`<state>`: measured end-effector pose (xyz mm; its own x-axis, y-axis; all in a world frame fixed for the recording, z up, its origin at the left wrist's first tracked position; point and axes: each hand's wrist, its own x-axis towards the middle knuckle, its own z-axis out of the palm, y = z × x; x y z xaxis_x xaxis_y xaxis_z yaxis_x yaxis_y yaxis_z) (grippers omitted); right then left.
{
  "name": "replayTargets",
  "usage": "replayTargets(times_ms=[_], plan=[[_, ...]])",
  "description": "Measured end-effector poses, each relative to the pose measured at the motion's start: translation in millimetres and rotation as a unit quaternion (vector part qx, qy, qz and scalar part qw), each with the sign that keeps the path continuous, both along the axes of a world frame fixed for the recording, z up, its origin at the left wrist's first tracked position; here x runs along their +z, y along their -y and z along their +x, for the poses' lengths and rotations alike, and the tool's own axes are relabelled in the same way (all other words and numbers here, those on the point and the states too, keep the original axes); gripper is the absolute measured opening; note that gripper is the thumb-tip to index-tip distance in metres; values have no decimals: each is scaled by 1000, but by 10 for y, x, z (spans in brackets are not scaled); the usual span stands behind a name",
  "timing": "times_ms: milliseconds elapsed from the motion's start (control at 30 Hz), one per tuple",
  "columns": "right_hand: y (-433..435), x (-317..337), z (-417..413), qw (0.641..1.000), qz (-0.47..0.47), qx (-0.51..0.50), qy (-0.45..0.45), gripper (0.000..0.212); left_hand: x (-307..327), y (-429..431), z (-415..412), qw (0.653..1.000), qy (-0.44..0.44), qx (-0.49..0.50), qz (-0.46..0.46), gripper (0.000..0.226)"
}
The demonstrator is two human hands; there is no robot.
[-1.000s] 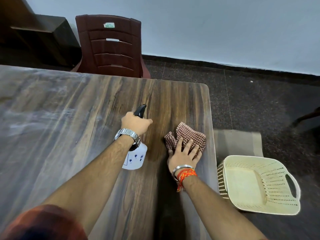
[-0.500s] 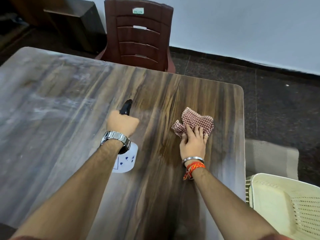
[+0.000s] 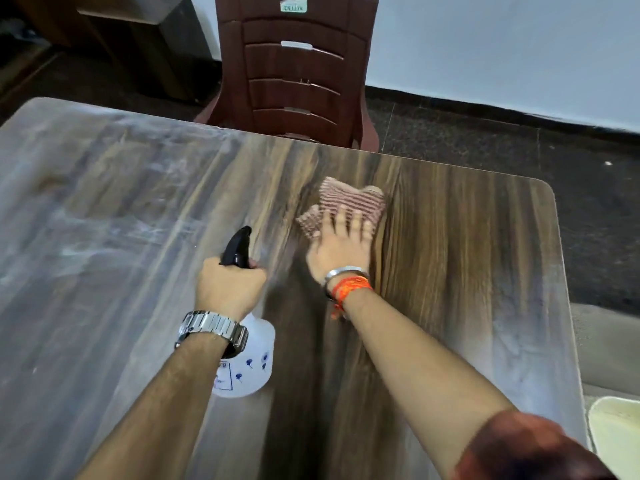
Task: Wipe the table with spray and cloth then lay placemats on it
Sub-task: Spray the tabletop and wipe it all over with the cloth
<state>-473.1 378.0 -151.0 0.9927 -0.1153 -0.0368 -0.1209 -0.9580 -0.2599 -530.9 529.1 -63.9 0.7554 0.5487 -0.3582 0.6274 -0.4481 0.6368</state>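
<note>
A wood-grain table [image 3: 467, 258] fills the view; its left half looks dusty and pale, its middle darker. My left hand [image 3: 228, 289] grips the neck of a white spray bottle [image 3: 249, 368] with a black trigger head, held just above the tabletop. My right hand [image 3: 341, 249] presses flat on a crumpled red-and-white checked cloth [image 3: 349, 199] lying on the table's middle, toward the far edge. The cloth is blurred by motion. No placemats are in view.
A dark red plastic chair [image 3: 294, 74] stands against the table's far edge. A cream plastic basket [image 3: 616, 434] sits on the floor at the lower right, beside a grey mat [image 3: 602, 344]. Dark furniture [image 3: 145, 43] stands at the far left.
My right hand has slid the cloth leftward and further from me, from near the right edge to the table's middle. My left hand keeps its hold on the spray bottle.
</note>
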Motion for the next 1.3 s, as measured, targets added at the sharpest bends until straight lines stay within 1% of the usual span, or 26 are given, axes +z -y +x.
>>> replayTargets(times_ms=[67, 167, 200, 267, 333, 400, 500, 567, 667, 767, 833, 900, 967, 1033, 1067, 1133, 1167, 1200, 1233, 1267, 1300], plan=[[-269, 13, 233, 995, 7, 97, -10, 57, -1, -63, 91, 1000, 3, 4, 5, 16], [-570, 6, 588, 970, -18, 240, -28, 53, 21, -169, 221, 1000, 14, -7, 5, 14], [-626, -5, 699, 963, -27, 268, -30, 53, 37, -198, 259, 1000, 19, -6, 9, 14], [-649, -6, 898, 961, -20, 273, -28, 52, 49, -240, 319, 999, 36, -2, 2, 12], [-524, 1, 1115, 972, -10, 234, -24, 52, 47, -242, 367, 998, 55, -7, -16, 10], [-254, 10, 1325, 985, -9, 171, -24, 54, 37, -224, 384, 998, 60, -20, -14, 8], [403, 27, 1480, 999, 5, 34, -26, 55, 4, -164, 377, 998, 53, -34, -1, 9], [939, 36, 1450, 998, -2, -55, -25, 55, 6, -85, 359, 998, 46, -43, -1, 9], [1818, 61, 1193, 983, -13, -180, -33, 57, 5, 64, 349, 997, 43, -56, 2, 14], [2540, 100, 771, 955, -5, -293, -44, 57, 8, 185, 337, 998, 38, -57, 15, 18], [2770, 136, 530, 937, 8, -345, -53, 57, 49, 261, 278, 997, 37, -58, 16, 19], [2797, 163, 373, 922, 23, -382, -59, 57, 84, 293, 189, 998, 39, -57, 10, 20], [2681, 177, 249, 918, 26, -390, -60, 57, 130, 313, 91, 997, 43, -58, 8, 22], [2408, 170, 120, 941, 4, -335, -57, 57, 174, 334, 17, 997, 46, -62, 8, 23], [2191, 144, 61, 959, -12, -278, -55, 58, 189, 346, -4, 997, 47, -62, 7, 23], [1635, 109, -128, 992, -40, -106, -58, 61, 243, 420, -74, 997, 49, -64, 1, 22], [1332, 92, -254, 998, -44, -5, -54, 63, 265, 468, -112, 997, 53, -64, -3, 21], [1046, 74, -402, 994, -42, 96, -43, 62, 290, 521, -151, 996, 59, -63, -8, 20], [788, 68, -558, 980, -46, 186, -44, 59, 307, 559, -184, 996, 63, -60, -13, 20], [627, 78, -718, 965, -53, 252, -58, 56, 334, 612, -222, 996, 66, -58, -17, 22], [573, 75, -842, 955, -47, 284, -69, 53, 365, 670, -256, 996, 69, -60, -16, 22]])
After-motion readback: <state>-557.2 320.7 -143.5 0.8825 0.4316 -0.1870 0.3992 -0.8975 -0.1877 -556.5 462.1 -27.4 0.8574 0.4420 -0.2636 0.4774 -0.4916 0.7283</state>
